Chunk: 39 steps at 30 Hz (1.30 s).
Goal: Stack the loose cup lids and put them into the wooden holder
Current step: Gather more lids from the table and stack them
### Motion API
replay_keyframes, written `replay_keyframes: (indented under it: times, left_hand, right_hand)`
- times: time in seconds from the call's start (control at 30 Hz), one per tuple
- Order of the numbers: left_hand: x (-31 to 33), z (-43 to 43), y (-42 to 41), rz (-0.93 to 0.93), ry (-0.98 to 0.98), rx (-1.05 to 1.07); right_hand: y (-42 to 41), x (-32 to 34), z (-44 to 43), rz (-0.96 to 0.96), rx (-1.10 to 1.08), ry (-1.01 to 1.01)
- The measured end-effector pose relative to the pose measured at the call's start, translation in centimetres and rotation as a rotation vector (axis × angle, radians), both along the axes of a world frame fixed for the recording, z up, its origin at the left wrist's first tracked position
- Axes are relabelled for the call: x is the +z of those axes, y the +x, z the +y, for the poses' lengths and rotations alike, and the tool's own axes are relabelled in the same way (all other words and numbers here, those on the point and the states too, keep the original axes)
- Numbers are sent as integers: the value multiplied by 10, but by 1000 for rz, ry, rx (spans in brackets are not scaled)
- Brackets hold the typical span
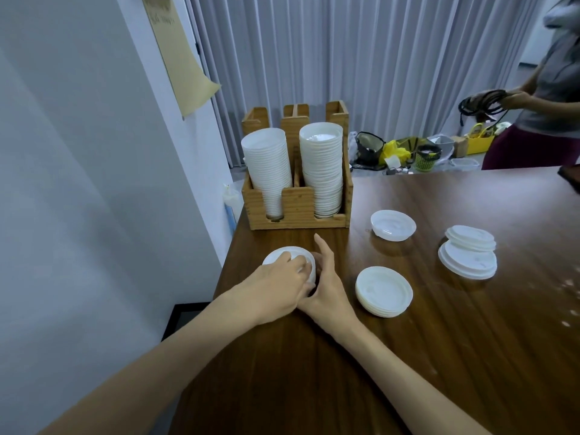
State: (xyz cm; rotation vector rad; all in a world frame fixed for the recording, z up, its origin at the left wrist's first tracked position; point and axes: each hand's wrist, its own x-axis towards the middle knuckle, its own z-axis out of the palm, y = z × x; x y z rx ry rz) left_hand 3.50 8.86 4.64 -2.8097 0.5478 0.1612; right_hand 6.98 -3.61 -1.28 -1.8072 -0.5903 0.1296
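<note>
— Forearms are stretching in over the near edge of the dark wooden table (439, 356). What are the hands doing?

— The left hand (276, 287) is curling its fingers over the top of a small lid stack (284, 254), gripping it. The right hand (328, 288) is cupping the stack's right side, forefinger pointing up. That stack is sitting on the table, just in front of the wooden holder (296, 205).

— And around them?

— A low pile of lids (384, 291) is lying just right of the hands. Farther back an upturned lid (393, 225) is resting, and well to the right a leaning double pile (469, 252). A tapered white column (270, 171) and a straighter white column (321, 167) are filling the holder's two front compartments. Beyond the table a second person (549, 89) is holding a coil of black cable (483, 103) before grey curtains (376, 58).
</note>
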Motion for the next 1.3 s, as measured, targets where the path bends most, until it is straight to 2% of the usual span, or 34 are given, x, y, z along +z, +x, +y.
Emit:
replay_keyframes:
  times: [0.13,0.27,0.33,0.43,0.6,0.77,0.83,0.93,1.13,1.3]
  left_hand:
    - [-5,10,2,58,-88,6]
    - [4,18,1,144,-571,130]
    - [2,25,-4,124,-672,125]
    - [-11,28,-16,8,-696,79]
    - [-26,24,-26,-292,-708,-2]
    - [-26,26,-28,-537,-796,48]
    - [-25,27,-29,-548,-800,70]
    - [-28,26,-30,-446,-818,55]
    - [-17,15,-31,-490,-1044,216]
    - [-8,18,-27,-435,-1153,306]
  right_hand:
    - [-1,0,3,-8,63,-14]
    - [3,-3,2,-3,74,-1]
    - [4,-4,0,4,60,3]
    - [2,-3,0,0,52,-19]
    - [2,-7,-1,-3,27,-23]
    - [4,-10,-3,18,43,-4]
    - [4,-9,-4,25,44,0]
    - [5,-9,-4,28,48,15]
    - [5,-9,-7,32,50,17]
    - [5,-8,-8,49,55,19]
